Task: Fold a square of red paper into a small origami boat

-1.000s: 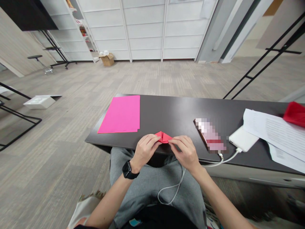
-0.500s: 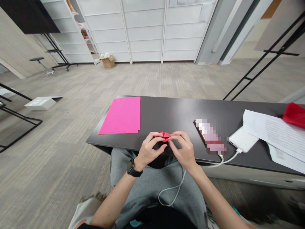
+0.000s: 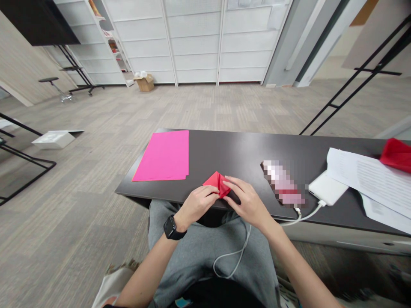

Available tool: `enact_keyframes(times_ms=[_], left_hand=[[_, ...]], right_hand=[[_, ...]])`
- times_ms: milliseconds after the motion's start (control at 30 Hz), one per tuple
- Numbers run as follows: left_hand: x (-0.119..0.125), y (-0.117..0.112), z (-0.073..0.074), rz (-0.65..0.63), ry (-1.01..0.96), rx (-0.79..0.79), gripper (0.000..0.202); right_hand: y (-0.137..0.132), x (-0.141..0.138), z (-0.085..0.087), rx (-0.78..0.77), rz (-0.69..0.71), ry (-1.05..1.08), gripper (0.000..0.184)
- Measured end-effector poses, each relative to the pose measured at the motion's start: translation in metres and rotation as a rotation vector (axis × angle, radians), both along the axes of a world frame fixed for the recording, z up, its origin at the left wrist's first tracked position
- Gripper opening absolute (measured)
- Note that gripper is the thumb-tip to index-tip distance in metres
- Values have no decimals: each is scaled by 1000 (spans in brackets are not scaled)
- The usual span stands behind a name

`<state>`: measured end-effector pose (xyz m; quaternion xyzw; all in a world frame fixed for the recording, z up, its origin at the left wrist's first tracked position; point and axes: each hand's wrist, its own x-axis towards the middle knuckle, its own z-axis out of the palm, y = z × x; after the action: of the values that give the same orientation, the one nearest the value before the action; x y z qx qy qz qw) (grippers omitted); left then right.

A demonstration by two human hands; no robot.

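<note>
A small folded piece of red paper (image 3: 215,181) rests at the near edge of the dark table (image 3: 231,149). My left hand (image 3: 195,205), with a black watch on its wrist, pinches the paper's near left side. My right hand (image 3: 247,203) lies beside it on the right, fingers pressed against the paper's right edge. Part of the fold is hidden under the fingers.
A stack of pink sheets (image 3: 165,156) lies at the table's left end. To the right are a blurred flat object (image 3: 282,182), a white power bank (image 3: 327,188) with a cable, printed papers (image 3: 369,175) and a red paper object (image 3: 396,154). A cardboard box (image 3: 145,81) stands on the floor.
Both hands shifted on the red paper. It was mostly covered by the fingers half a second ago and now shows as a raised pointed flap.
</note>
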<state>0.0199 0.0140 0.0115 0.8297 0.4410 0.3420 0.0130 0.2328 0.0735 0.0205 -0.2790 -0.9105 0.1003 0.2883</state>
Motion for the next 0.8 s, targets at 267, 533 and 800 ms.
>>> enact_keyframes(times_ms=[267, 533, 800], left_hand=[[-9, -7, 5, -89, 149, -59, 24], [-6, -15, 18, -42, 224, -170, 27], [-5, -10, 12, -21, 271, -156, 27]], right_hand=[[-2, 6, -2, 6, 43, -200, 38], [1, 2, 5, 5, 66, -199, 36], [0, -5, -5, 22, 90, -308, 53]])
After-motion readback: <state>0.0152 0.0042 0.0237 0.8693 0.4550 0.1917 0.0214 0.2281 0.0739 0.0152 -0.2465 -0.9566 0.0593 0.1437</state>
